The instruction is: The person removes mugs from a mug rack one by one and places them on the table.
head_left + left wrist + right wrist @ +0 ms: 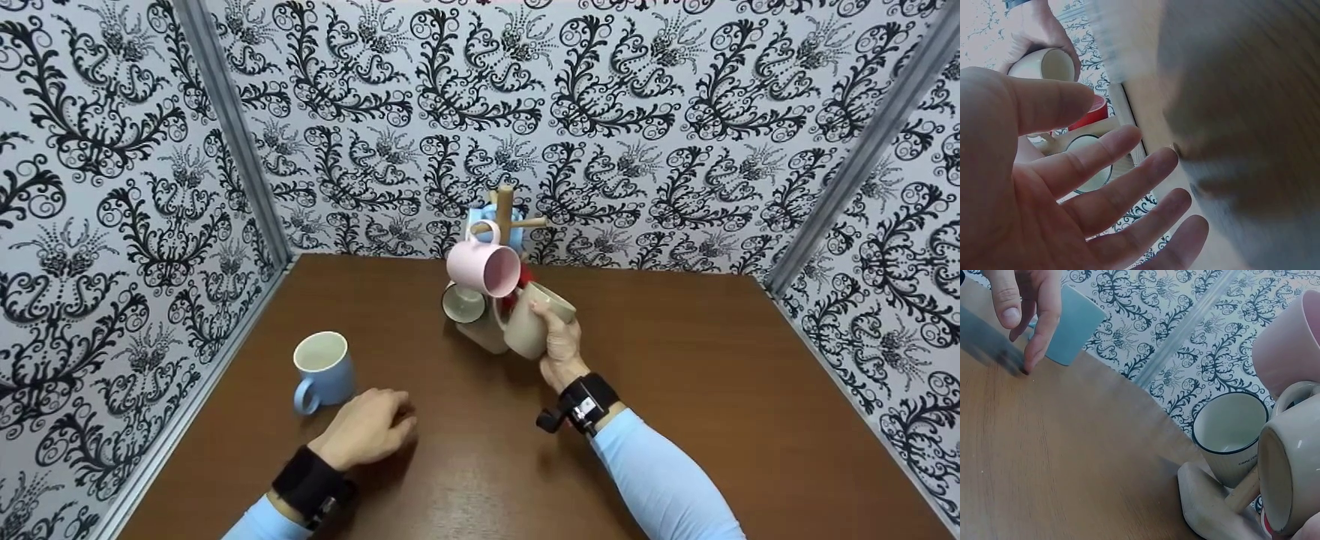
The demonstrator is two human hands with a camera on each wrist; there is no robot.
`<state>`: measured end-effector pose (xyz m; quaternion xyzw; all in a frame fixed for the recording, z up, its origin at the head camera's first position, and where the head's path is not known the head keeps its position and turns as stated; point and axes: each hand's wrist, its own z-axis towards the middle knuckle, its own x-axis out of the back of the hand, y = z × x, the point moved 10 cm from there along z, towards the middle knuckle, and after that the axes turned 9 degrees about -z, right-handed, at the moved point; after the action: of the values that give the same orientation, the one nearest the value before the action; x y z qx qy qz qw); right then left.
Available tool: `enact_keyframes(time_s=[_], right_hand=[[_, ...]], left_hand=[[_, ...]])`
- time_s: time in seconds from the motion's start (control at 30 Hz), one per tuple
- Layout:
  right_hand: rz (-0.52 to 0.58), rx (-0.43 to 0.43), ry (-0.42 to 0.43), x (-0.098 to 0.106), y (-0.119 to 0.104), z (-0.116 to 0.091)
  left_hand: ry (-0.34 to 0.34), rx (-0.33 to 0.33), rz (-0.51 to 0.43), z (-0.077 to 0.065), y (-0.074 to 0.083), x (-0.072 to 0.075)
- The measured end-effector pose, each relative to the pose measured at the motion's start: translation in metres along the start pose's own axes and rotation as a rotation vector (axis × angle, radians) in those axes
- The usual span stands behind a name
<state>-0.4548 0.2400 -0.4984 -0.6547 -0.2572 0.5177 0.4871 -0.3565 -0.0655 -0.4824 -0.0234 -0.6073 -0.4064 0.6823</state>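
Observation:
My right hand (564, 351) grips the body of a beige mug (525, 330), tilted, with its handle toward a wooden mug tree (505, 204). On the tree hang a pink mug (466, 264), mouth facing forward, and a white mug with a dark rim (1235, 424) lower down. A red mug (1090, 116) shows partly behind the beige one. My left hand (369, 429) is held low over the table, fingers loosely extended and holding nothing. Just beyond it a light blue mug (335, 381) stands upright, its handle toward me.
Another light blue mug (478, 215) is mostly hidden behind the tree's post. A bare peg (531, 223) sticks out to the right near the top. The brown table (675, 390) meets patterned walls (645, 150) at the back and both sides.

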Motion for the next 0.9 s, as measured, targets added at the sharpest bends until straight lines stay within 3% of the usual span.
enact_keyframes(time_s=[0.6,0.9], right_hand=[[-0.018,0.024,-0.001,0.005,-0.004,-0.012],[-0.051,0.037,-0.052,0.005,-0.005,-0.016]], left_hand=[[0.002,-0.010,-0.004,0.000,0.004,0.000],[-0.007,-0.002,-0.027,0.002,0.006,0.001]])
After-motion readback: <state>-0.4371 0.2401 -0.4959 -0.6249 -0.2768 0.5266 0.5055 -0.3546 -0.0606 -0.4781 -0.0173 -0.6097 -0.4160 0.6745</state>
